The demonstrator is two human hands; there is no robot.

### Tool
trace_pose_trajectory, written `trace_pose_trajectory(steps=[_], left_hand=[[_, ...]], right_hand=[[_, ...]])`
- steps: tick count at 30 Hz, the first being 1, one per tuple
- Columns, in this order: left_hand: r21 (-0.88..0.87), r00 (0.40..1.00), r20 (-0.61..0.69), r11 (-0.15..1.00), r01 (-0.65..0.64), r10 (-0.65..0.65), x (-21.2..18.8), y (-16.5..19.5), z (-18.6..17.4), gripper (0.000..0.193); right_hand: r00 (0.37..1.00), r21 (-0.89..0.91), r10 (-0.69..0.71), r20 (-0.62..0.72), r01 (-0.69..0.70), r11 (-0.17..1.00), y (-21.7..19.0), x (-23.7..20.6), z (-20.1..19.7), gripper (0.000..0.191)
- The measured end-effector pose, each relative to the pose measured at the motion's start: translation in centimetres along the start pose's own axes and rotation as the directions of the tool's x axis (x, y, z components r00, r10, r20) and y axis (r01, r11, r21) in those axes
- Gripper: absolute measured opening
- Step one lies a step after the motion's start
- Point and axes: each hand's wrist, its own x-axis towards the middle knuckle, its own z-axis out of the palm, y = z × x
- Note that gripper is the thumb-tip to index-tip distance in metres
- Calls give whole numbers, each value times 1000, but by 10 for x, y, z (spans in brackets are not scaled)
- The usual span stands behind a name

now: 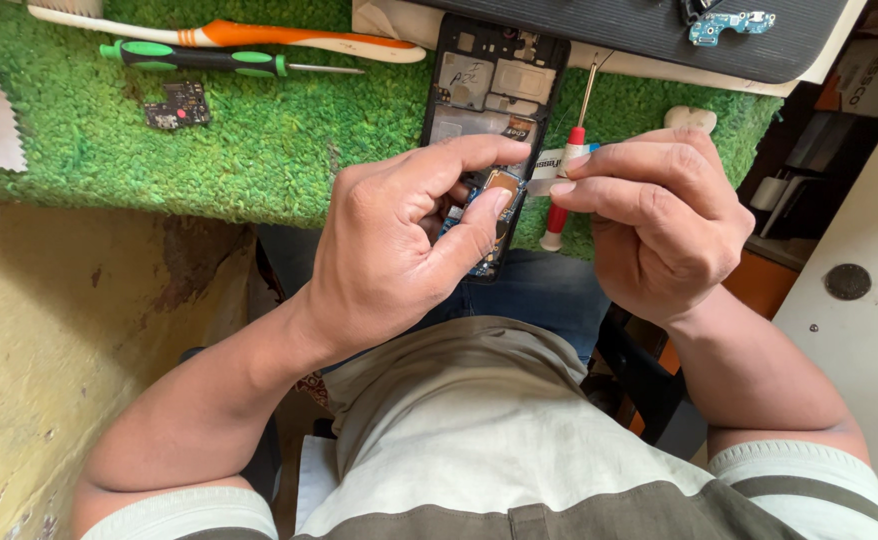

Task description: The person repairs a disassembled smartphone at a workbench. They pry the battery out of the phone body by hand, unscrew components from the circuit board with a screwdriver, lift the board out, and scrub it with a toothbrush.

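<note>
While my left hand [399, 240] pinched the opened phone [489, 110] and my right hand [659, 215] clamped the white strip [547, 160], a hard tug risked tearing it.

Green mat [289, 150], red-handled screwdriver [562, 190], black phone frame [494, 90].

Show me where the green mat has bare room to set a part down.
Freest: the green mat between the small circuit board and the opened phone, below the green screwdriver. Some grass lies beside the red screwdriver. Crowded: around both hands, left hand, right hand.
</note>
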Motion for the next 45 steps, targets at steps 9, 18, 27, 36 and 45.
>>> trace_pose_trajectory(steps=[9,18,27,36,45], left_hand=[[6,1000,4,1000,2,-2,0,1,-1,25],[-3,1000,6,1000,4,-4,0,0,-1,25],[-12,1000,11,1000,-4,4,-1,-1,-1,25],[-24,1000,17,1000,-11,11,-1,-1,-2,25],[-13,1000,12,1000,-1,2,0,0,-2,25]], right_hand=[[1000,-15,-4,-4,4,1000,-1,0,1,23],[1000,0,7,-12,-7,1000,-2,3,1,22],[989,78,-139,40,135,988,0,6,-2,27],[992,93,-118,51,113,989,1,4,-2,30],[996,62,-52,75,48,997,-2,1,-3,35]])
